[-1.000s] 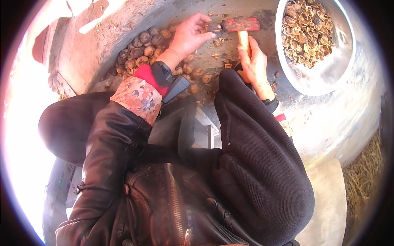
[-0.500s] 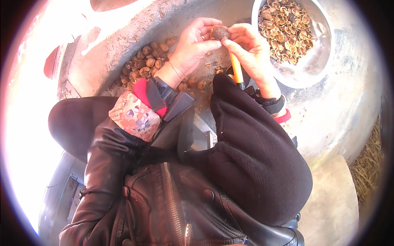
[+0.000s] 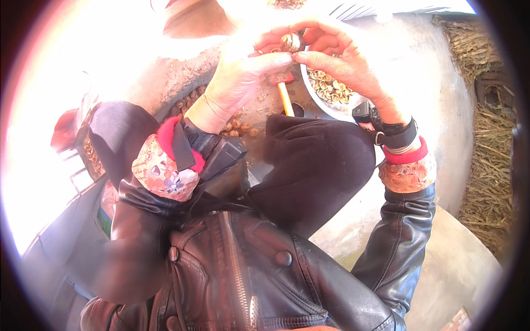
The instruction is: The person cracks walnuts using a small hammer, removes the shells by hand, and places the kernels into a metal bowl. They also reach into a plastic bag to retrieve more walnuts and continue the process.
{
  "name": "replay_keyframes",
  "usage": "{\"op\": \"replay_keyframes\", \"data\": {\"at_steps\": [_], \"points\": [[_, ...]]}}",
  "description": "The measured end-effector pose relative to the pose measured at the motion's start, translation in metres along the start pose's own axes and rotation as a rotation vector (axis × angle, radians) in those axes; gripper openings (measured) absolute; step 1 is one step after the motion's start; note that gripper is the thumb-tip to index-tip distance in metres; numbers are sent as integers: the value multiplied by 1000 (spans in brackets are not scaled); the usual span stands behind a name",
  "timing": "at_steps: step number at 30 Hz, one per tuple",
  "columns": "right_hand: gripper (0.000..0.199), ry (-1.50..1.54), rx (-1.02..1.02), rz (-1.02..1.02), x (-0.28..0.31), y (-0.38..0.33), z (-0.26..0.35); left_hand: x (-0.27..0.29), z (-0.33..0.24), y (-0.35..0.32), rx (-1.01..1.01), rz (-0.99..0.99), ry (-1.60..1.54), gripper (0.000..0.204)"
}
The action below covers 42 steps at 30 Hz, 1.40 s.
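Note:
Both hands are raised close to the camera and pinch one cracked walnut [image 3: 291,42] between their fingertips. My left hand [image 3: 243,74] grips it from the left and my right hand [image 3: 342,60] from the right. Below them a small hammer [image 3: 283,91] with a red head and a wooden handle lies on the stone surface, with no hand on it. Whole walnuts [image 3: 238,126] lie scattered on the stone by my left wrist. A metal bowl [image 3: 327,109] with walnut shells and pieces sits under my right hand.
My bent knee in dark trousers [image 3: 314,165] fills the middle of the view. A rounded stone block [image 3: 441,110] carries the work. Dry straw [image 3: 488,143] lies to the right. Strong glare washes out the left and top.
The right hand has let go of the hammer, which now lies on the stone. Both hands have risen toward the camera with a walnut held between them.

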State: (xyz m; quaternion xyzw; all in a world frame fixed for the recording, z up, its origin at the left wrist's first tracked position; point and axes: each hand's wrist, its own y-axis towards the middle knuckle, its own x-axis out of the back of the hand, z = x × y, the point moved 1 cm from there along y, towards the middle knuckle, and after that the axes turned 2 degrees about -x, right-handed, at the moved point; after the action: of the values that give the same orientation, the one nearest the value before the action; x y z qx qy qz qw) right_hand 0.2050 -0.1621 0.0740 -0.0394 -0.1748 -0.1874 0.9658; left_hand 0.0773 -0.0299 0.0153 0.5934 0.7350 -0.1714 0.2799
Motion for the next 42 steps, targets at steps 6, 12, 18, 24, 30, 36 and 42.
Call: {"op": "replay_keyframes", "data": {"at_steps": [6, 12, 18, 24, 30, 36, 42], "points": [[28, -161, 10, 117, -23, 9, 60, 7, -32, -19, -32, -18, -135, 31], [22, -100, 15, 40, -61, 9, 70, 22, -48, -44, -89, -49, -81, 28], [18, 17, 135, -98, -89, 15, 57, 32, -51, -60, -133, -102, -78, 26], [21, -92, 157, -148, -92, 20, 41, 43, -37, -51, -169, -105, -58, 29], [30, 267, -81, -139, -80, 25, 18, 55, -18, -40, -126, -5, -448, 29], [34, 453, -127, -87, -51, 11, 21, 42, -20, -36, -45, -75, -487, 36], [37, -354, -281, -440, 1, 4, 10, 42, -17, -24, 24, -51, -480, 34]]}}
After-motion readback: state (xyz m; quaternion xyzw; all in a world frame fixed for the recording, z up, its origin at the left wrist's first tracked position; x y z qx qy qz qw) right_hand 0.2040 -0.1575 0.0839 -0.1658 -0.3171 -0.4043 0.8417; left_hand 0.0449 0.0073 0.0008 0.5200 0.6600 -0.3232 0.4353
